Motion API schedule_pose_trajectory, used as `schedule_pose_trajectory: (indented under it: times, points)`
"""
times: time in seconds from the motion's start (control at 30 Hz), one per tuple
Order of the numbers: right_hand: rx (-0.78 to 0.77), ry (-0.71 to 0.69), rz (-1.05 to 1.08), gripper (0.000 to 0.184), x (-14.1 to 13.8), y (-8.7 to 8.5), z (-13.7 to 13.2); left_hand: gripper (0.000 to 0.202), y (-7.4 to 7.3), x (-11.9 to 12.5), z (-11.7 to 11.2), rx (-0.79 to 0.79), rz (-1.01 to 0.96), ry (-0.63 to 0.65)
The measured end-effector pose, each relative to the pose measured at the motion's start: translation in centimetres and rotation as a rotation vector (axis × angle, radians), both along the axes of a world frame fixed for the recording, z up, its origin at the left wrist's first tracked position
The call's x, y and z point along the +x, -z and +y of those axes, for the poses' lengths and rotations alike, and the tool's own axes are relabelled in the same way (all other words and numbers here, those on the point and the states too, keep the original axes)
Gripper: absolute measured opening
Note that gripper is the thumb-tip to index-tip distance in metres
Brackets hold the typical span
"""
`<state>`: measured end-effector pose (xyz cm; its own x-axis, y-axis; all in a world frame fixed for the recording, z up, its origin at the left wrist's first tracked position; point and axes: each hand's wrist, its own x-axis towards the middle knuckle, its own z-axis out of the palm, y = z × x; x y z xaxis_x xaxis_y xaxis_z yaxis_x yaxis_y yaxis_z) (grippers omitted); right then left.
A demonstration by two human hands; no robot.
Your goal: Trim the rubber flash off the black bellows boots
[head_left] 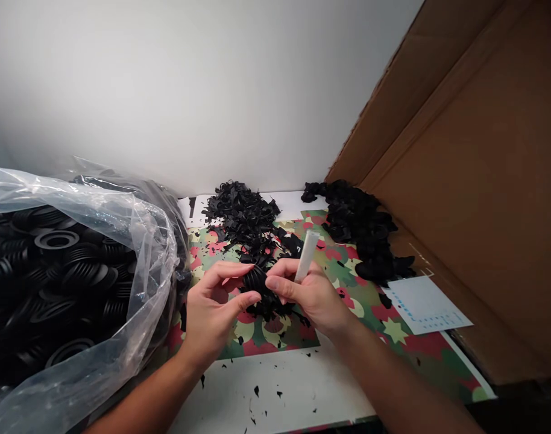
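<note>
Between thumb and fingers, my left hand (214, 307) grips a ribbed black rubber bellows (255, 282). My right hand (314, 295) is closed around a slim light-coloured handle (307, 256) that points up and away. The right thumb and forefinger meet at the right side of the bellows. Whatever tip the handle has is hidden by the fingers. Under and beyond both hands lies a heap of black rubber scraps (242, 211) on a camouflage-patterned sheet (361, 301).
A clear plastic bag (153, 259) full of black ribbed bellows (76, 259) stands at the left. Right of the scraps is a pile of black pieces (361, 223), near a printed white card (431, 304). A cardboard box wall (474, 181) rises on the right, a white wall (212, 90) behind.
</note>
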<state>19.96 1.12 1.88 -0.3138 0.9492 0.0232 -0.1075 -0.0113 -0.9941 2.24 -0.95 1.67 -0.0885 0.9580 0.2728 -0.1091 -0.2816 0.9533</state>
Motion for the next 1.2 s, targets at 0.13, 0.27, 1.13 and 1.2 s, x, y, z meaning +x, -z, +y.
schedule_pose_trajectory:
  times: [0.13,0.27,1.13,1.2]
  points:
    - [0.092,-0.003,-0.043,0.042,0.2,0.3,0.1,0.026,0.3,-0.2,0.2,-0.133,-0.003,0.08]
    - [0.218,0.13,-0.051,0.054,0.6,0.7,0.1,0.032,0.0,-0.1,0.3,-0.335,-0.252,0.176]
    - [0.496,0.288,-0.359,0.016,-0.3,0.3,-0.1,0.021,0.8,-0.3,0.3,-0.098,-0.001,0.206]
    - [0.508,0.27,-0.367,0.017,-0.2,0.2,0.0,0.017,0.5,-0.4,0.3,-0.056,0.039,0.215]
